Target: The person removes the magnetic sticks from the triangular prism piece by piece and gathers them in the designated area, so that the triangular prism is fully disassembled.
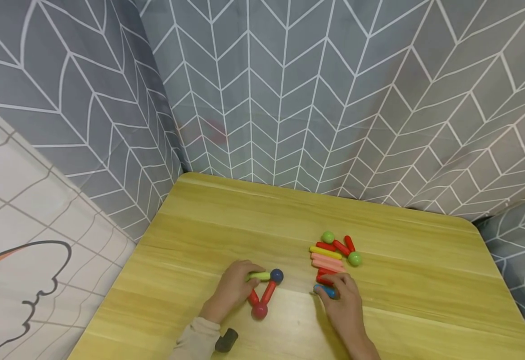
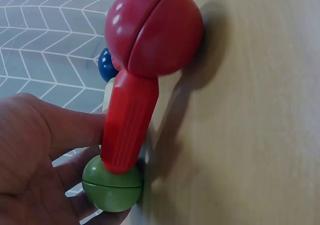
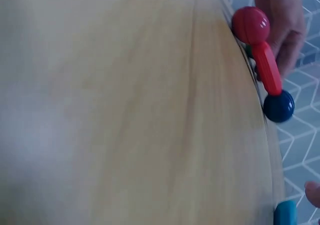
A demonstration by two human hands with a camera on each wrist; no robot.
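Note:
My left hand (image 1: 235, 287) grips one corner of a triangle of rods and balls. In the left wrist view its fingers lie around the green ball (image 2: 112, 187). The triangle also has a dark blue ball (image 1: 277, 275), a crimson ball (image 1: 259, 311), a light green rod (image 1: 260, 276) and two red rods, one of them (image 1: 269, 292) between the blue and crimson balls. At the right, my right hand (image 1: 345, 305) pinches a short blue rod (image 1: 326, 290) between thumb and fingers, low over the table. The right wrist view catches only the blue rod's end (image 3: 285, 214) and a fingertip.
Beyond my right hand lie several pink rods (image 1: 327, 262), a yellow rod (image 1: 325, 252), red rods (image 1: 350, 243) and two light green balls (image 1: 355, 258). The wooden table (image 1: 402, 260) meets a patterned grey curtain (image 1: 289, 100) at its far edge.

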